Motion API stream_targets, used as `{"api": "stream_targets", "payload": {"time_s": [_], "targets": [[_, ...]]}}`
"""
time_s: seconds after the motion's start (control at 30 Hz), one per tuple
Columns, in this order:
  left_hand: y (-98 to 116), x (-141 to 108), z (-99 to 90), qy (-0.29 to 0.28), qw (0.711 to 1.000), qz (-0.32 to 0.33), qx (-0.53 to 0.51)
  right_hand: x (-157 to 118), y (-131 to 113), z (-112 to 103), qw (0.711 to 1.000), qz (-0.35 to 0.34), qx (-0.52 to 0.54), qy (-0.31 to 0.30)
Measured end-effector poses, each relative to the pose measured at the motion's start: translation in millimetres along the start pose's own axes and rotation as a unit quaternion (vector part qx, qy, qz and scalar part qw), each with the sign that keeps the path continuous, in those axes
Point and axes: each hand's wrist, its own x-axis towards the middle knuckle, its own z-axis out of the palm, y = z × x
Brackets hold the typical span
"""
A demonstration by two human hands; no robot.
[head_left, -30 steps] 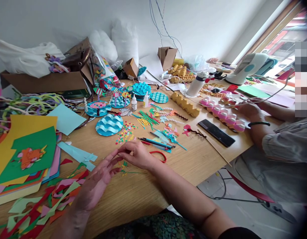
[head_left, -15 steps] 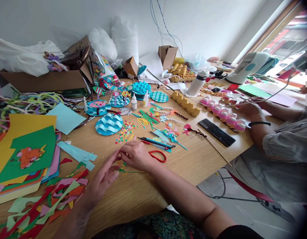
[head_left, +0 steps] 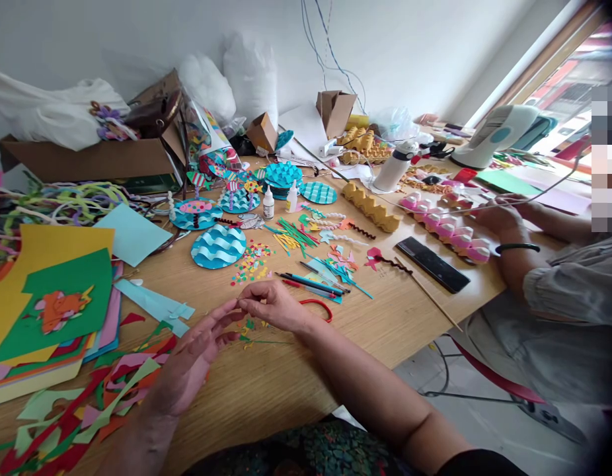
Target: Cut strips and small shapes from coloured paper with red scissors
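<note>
My left hand is over the near part of the wooden table, fingers stretched out and apart. Its fingertips meet those of my right hand, whose thumb and forefinger are pinched together. Whatever may lie in that pinch is too small to make out. Small yellow and green paper scraps lie below and beside the hands. Red scissor handles show just right of my right hand, with dark pens beyond. A blue wavy paper disc and tiny coloured paper dots lie past my fingers.
Coloured paper sheets and curled offcuts cover the left side. Glue bottles stand in the middle. A black phone, a wooden stick and a pink egg-carton strip are at the right, near another person's hands.
My left hand has turned a little, its fingers more spread. My right hand has shifted slightly, its fingertips still against the left ones.
</note>
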Motion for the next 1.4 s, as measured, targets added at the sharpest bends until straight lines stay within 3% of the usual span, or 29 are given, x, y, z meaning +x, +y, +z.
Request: {"api": "stream_targets", "payload": {"time_s": [0.2,0.4,0.53,0.63,0.73,0.83,0.93,1.17,1.4], "targets": [[-6.3,-0.5,-4.0,0.021,0.987,0.062,0.145,0.3,-2.7,-1.5,0.994,-0.043,-0.103,-0.016],[-10.2,3.6,-6.7,0.050,0.929,0.133,0.342,1.1,2.1,-0.4,0.962,-0.120,-0.244,-0.009],[-10.3,3.5,-5.5,0.054,0.910,0.149,0.384,1.9,7.1,2.7,0.959,-0.131,-0.251,0.010],[-10.4,2.2,-4.0,0.037,0.925,0.136,0.353,1.3,5.9,4.6,0.977,-0.093,-0.187,0.035],[-8.8,0.4,-0.9,0.017,0.966,0.097,0.238,0.0,2.4,5.2,0.997,-0.022,-0.061,0.039],[-5.2,-1.2,2.4,0.001,0.993,0.053,0.103,-0.4,0.2,4.8,0.997,0.030,0.068,0.030],[-2.1,-1.6,3.8,-0.003,0.999,0.036,0.035,0.3,0.4,4.1,0.991,0.033,0.132,0.003],[-2.8,-0.7,3.0,0.014,0.999,0.037,0.020,0.3,0.8,2.9,0.985,0.038,0.170,-0.018],[-3.2,-1.5,6.1,0.021,0.992,0.054,0.110,0.9,4.0,6.1,0.982,0.060,0.180,0.003]]}}
